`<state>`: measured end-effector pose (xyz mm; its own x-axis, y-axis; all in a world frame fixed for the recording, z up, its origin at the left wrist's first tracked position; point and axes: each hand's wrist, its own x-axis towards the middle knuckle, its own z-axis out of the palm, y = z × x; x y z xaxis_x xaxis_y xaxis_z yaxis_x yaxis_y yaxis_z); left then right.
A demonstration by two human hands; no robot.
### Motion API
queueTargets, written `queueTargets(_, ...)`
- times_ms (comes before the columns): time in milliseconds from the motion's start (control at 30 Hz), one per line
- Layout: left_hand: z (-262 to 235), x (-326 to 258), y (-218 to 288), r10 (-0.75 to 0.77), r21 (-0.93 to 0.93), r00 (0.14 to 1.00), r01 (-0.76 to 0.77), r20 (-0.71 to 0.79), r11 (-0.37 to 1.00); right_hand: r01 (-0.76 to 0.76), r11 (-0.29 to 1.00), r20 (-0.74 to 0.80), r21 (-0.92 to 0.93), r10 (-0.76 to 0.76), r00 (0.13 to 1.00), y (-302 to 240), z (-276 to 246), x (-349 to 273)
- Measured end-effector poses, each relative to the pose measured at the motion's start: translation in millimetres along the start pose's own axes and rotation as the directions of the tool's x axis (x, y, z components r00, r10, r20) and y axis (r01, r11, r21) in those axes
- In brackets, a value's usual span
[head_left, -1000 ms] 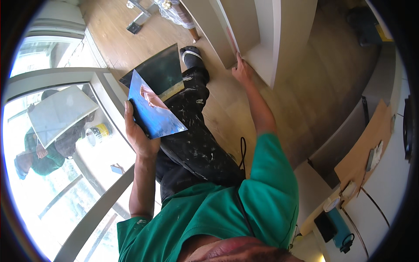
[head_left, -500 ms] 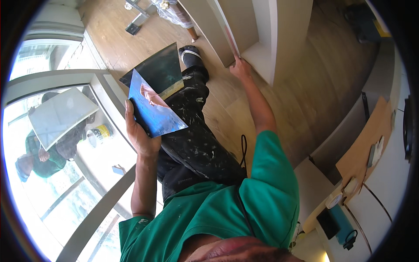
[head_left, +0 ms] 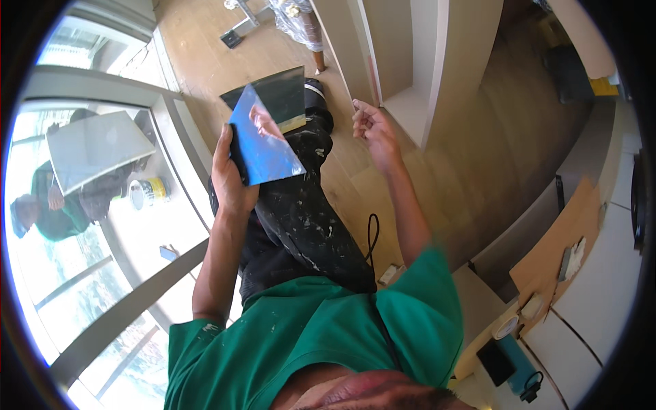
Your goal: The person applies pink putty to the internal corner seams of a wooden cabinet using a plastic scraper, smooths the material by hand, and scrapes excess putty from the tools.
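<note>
My left hand (head_left: 236, 181) grips the near-left edge of a shiny flat sheet (head_left: 263, 147). The sheet is pointed at the top and shows blue, with a pinkish reflection on it. Right behind it is a dark panel (head_left: 283, 92) with a pale lower edge, over my lower leg and shoe; I cannot tell whether the two are joined. My right hand (head_left: 377, 133) is raised just short of a pale cabinet (head_left: 410, 102). Its fingers are loosely bent and apart, with nothing visible in them.
A glazed door frame (head_left: 171, 133) runs along the left; a paint bucket (head_left: 149, 193) shows in its glass. On the right, a brown board (head_left: 557, 236) carries scraps, beside a teal box (head_left: 523, 362). A plastic-wrapped leg (head_left: 311, 31) stands ahead on the wood floor.
My right hand has come off the cabinet's inner edge and drawn back, its fingers loosened. The sheet in my left hand has turned slightly. The whole view has shifted a little.
</note>
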<state>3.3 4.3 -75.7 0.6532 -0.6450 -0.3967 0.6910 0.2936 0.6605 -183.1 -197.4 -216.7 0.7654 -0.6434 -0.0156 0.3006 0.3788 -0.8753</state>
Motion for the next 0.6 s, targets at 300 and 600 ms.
queueTargets(300, 40.7, -37.6, 21.9, -0.253, 0.355, 0.962, 0.203, 0.1, 0.913, 0.503, 0.707, 0.445, -0.498, -0.29, 0.848, -127.7, 80.0, -20.5)
queueTargets(600, 53.1, -69.2, 40.0, -0.226, 0.374, 0.952, 0.136, 0.209, 0.917, 0.665, 0.341, 0.593, -0.664, -0.3, 0.747, -160.2, 99.2, -26.7)
